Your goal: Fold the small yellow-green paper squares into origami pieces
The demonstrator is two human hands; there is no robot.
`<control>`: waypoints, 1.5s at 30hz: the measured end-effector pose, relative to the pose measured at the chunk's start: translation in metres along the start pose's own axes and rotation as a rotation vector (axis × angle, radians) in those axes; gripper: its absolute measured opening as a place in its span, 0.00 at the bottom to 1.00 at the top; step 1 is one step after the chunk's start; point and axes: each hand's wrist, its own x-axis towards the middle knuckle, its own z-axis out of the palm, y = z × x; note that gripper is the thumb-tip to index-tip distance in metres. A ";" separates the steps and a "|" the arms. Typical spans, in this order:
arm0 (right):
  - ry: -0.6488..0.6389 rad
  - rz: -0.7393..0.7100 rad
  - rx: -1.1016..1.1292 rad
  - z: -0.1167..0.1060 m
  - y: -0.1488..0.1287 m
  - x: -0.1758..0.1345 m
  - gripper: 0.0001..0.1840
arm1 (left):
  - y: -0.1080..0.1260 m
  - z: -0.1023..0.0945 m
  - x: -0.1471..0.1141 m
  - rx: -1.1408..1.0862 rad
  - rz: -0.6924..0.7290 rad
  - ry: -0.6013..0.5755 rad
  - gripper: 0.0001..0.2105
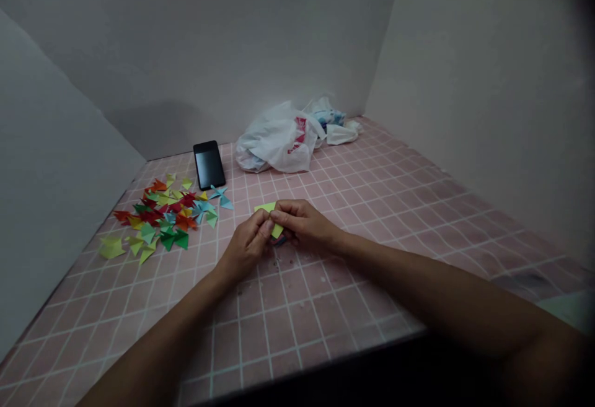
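Observation:
A small piece of yellow-green paper (pixel 266 207) is held between my two hands over the middle of the table. My left hand (pixel 251 238) pinches its near left side, thumb on top. From the right, my right hand (pixel 304 222) grips the same paper with thumb and fingers closed. The fingers cover much of the paper, so its folds are hard to make out. Something small and dark bluish shows beneath the fingers; I cannot tell what it is. To the left lies a heap of folded paper pieces (pixel 174 238) in red, orange, yellow, green and light blue.
A black phone (pixel 209 166) stands tilted behind the paper heap. Near the back wall sits a crumpled white plastic bag (pixel 279 137) with red print, beside white and blue wrappers (pixel 341 133). Pink checked cloth (pixel 372 199) covers the table, with pale walls on three sides.

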 end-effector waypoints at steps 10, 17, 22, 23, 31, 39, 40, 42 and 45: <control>0.148 -0.177 -0.330 0.007 -0.010 -0.004 0.23 | 0.009 0.001 -0.004 0.025 0.066 0.081 0.15; 0.128 -0.124 -0.270 0.007 -0.013 -0.007 0.22 | 0.006 0.000 -0.002 0.162 0.169 0.072 0.12; 0.038 -0.019 0.076 0.006 -0.007 -0.004 0.23 | 0.002 0.002 -0.002 -0.126 0.065 0.166 0.11; 0.022 -0.024 0.119 0.005 -0.005 -0.002 0.22 | 0.002 0.003 -0.001 -0.186 0.056 0.188 0.10; 0.002 -0.003 0.261 0.001 -0.001 0.000 0.18 | 0.005 0.006 0.001 -0.390 0.069 0.291 0.09; 0.002 0.003 0.287 0.001 -0.001 0.001 0.14 | 0.001 0.005 0.001 -0.394 0.075 0.326 0.10; 0.003 0.006 0.283 0.001 -0.001 0.001 0.14 | 0.001 0.005 0.001 -0.391 0.079 0.328 0.10; 0.001 0.010 0.263 0.001 -0.002 0.001 0.14 | -0.001 0.005 0.001 -0.386 0.081 0.327 0.09; 0.008 -0.021 0.179 0.001 -0.003 0.001 0.14 | -0.002 0.004 0.001 -0.391 0.076 0.310 0.09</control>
